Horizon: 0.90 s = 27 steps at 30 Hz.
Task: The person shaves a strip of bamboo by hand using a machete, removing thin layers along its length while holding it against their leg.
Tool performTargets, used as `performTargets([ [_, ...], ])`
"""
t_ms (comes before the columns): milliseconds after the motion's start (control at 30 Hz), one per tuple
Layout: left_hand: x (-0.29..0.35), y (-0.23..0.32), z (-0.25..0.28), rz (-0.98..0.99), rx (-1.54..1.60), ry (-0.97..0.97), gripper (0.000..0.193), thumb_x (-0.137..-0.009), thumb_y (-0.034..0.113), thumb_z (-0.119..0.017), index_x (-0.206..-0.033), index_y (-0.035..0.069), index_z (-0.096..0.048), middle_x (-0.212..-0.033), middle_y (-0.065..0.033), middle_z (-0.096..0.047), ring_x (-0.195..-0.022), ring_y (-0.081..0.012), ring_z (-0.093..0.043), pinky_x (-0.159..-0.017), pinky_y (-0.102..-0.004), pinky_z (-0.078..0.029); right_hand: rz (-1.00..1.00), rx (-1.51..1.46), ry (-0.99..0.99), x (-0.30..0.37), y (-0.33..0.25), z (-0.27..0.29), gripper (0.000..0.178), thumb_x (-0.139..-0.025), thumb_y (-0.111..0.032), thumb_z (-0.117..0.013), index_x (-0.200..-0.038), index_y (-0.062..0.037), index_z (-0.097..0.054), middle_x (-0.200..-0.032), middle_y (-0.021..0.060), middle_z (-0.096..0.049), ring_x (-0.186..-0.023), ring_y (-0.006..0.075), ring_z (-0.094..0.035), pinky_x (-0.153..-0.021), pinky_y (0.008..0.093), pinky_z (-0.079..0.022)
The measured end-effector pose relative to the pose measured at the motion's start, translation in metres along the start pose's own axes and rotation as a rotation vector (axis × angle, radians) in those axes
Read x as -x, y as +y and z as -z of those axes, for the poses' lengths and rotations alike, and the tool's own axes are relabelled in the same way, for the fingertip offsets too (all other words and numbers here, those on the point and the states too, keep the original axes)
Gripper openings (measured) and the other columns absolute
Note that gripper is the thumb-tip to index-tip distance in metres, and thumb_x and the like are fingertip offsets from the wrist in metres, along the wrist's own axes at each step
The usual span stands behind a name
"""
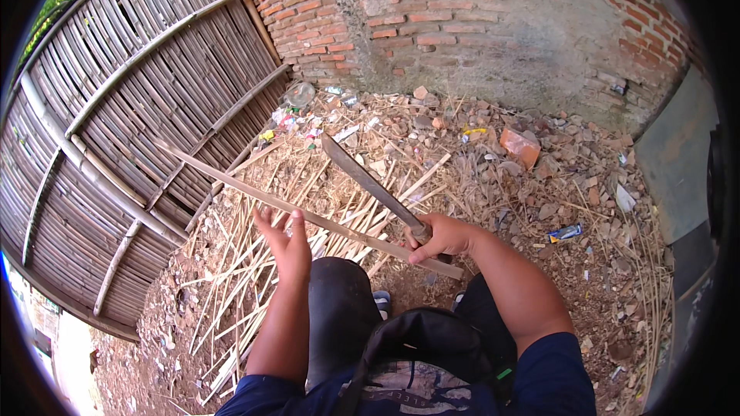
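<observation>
My right hand (447,237) is closed around the handle of a machete (370,183), whose long dark blade points away and to the left. Beneath that same hand runs the near end of a long bamboo strip (347,231), held along with the handle or pressed against it. The strip slants up to the far left, toward the fence. My left hand (284,243) is open at the strip's near side, fingers and thumb spread. Whether its fingertips touch the strip is hard to make out.
Many split bamboo strips (243,270) lie heaped on the ground ahead and left. A bamboo fence (116,108) stands on the left, a brick wall (478,38) at the back. Rubble and litter, including an orange plastic piece (520,146), cover the ground; a grey panel (678,158) leans at right.
</observation>
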<state>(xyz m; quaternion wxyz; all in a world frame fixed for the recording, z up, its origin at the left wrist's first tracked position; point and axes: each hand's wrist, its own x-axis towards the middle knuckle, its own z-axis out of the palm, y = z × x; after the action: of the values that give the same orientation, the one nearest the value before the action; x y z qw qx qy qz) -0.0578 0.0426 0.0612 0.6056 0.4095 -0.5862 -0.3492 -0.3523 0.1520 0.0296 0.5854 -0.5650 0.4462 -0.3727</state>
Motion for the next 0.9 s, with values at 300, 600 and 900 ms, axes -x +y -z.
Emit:
performTargets([
  [300, -0.011, -0.012, 0.111, -0.618, -1.080, -0.491, 0.113, -0.066, 0.065, -0.086, -0.153, 0.011, -0.039, -0.156, -0.0266, -0.034, -0.147, -0.0486, -0.026, -0.118, -0.0605, -0.025, 0.022, 0.053, -0.217, 0.002, 0.001, 0.003, 0.030, -0.076, -0.013, -0.089, -0.084, -0.0094, -0.060, -0.082, -0.0027, -0.063, -0.080, 0.0086, -0.059, -0.078, 0.0282, -0.047],
  [600, -0.014, -0.044, 0.160, -0.325, -1.138, -0.735, 0.059, -0.080, 0.031, -0.077, -0.132, 0.011, -0.060, -0.123, -0.0195, -0.064, -0.121, -0.0406, -0.057, -0.103, -0.0525, -0.045, 0.042, -0.114, -0.346, 0.009, -0.010, 0.002, 0.028, -0.079, -0.009, -0.086, -0.087, -0.0078, -0.059, -0.085, 0.0005, -0.066, -0.086, 0.0109, -0.065, -0.080, 0.0272, -0.049],
  [900, 0.040, -0.059, 0.191, -0.119, -1.246, -0.724, 0.024, -0.089, 0.025, -0.066, -0.111, 0.015, -0.068, -0.089, -0.0178, -0.072, -0.083, -0.0408, -0.069, -0.076, -0.0519, -0.055, -0.053, -0.181, 0.305, 0.013, 0.023, 0.059, 0.016, -0.091, -0.019, -0.072, -0.095, -0.0075, -0.061, -0.068, 0.0010, -0.059, -0.059, 0.0121, -0.059, -0.054, 0.0299, -0.049],
])
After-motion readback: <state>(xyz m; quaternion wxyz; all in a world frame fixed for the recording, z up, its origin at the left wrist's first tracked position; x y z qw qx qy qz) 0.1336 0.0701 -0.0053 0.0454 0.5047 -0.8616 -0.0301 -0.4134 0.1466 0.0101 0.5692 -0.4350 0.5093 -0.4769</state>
